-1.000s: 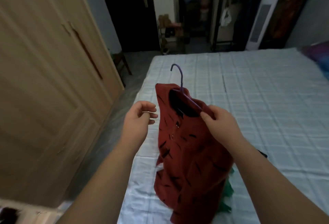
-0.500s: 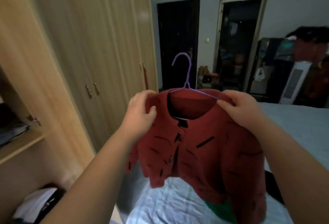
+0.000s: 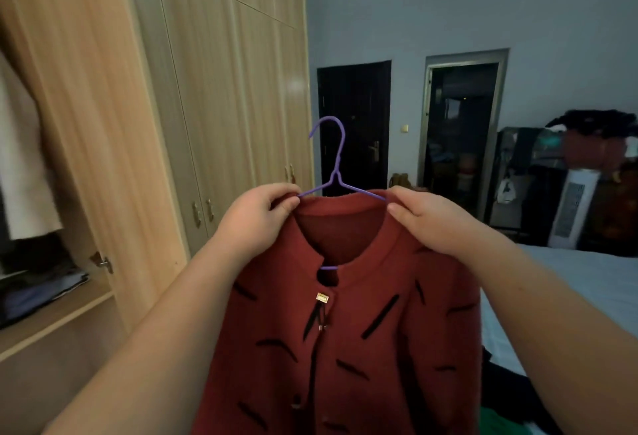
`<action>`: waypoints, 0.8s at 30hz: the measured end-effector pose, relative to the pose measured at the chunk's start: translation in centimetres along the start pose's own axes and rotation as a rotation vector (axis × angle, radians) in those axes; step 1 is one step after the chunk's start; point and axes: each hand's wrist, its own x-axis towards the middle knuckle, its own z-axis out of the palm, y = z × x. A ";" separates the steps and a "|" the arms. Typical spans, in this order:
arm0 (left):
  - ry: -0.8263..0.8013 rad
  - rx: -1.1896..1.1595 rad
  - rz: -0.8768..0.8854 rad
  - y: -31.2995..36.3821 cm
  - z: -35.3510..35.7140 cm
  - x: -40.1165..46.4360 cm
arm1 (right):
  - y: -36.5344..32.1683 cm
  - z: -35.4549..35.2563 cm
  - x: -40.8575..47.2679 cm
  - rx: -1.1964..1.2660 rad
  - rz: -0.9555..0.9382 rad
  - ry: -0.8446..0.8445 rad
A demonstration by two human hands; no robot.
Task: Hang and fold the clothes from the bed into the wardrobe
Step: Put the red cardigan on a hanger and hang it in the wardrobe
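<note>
A red cardigan [image 3: 352, 341] with black dashes hangs on a purple wire hanger [image 3: 333, 161], held up in front of me. My left hand [image 3: 257, 217] grips the cardigan's left shoulder over the hanger arm. My right hand [image 3: 431, 224] pinches the right shoulder the same way. The hanger's hook points up and left, free of any rail. The wardrobe [image 3: 214, 96] stands to the left, with its nearest section open. The bed [image 3: 569, 272] lies at the right, partly hidden by my right arm.
In the open wardrobe section hangs a pale garment [image 3: 20, 165] above a shelf with folded clothes [image 3: 38, 293]. Dark and green clothes [image 3: 500, 400] lie on the bed near my right arm. Two dark doorways [image 3: 355, 124] and a cluttered corner [image 3: 587, 175] are at the back.
I took the cardigan's left shoulder with my left hand and lifted the hung cardigan off the bed. My view turned up and left, and the open wardrobe came into sight.
</note>
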 end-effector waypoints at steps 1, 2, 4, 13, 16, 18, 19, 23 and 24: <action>0.013 0.012 -0.003 0.0 -0.5 -0.1 | -0.6 0.3 0.1 -0.046 -0.020 -0.015; 0.029 0.028 -0.009 -0.1 -0.9 -0.2 | -1.1 0.6 0.2 -0.085 -0.044 -0.021; 0.039 0.040 -0.018 -0.3 -1.8 -0.6 | -2.0 1.0 0.6 -0.160 -0.082 -0.017; 0.279 0.012 -0.110 -0.7 -6.7 -0.5 | -7.7 1.0 3.0 -0.314 -0.337 0.335; 0.319 -0.006 -0.104 -0.7 -8.4 -0.8 | -9.1 0.6 4.4 -0.254 -0.356 0.324; 0.300 -0.014 -0.054 -1.0 -9.8 -1.3 | -9.5 0.0 5.5 -0.165 -0.345 0.321; 0.265 -0.023 -0.035 -1.3 -10.5 -1.6 | -9.6 -0.3 6.0 -0.136 -0.337 0.339; 0.060 -0.086 -0.042 -3.7 -12.7 -2.9 | -10.2 -0.7 7.5 -0.133 -0.327 0.410; 0.025 -0.072 -0.075 -4.3 -13.0 -3.2 | -10.2 -0.6 7.8 -0.118 -0.312 0.401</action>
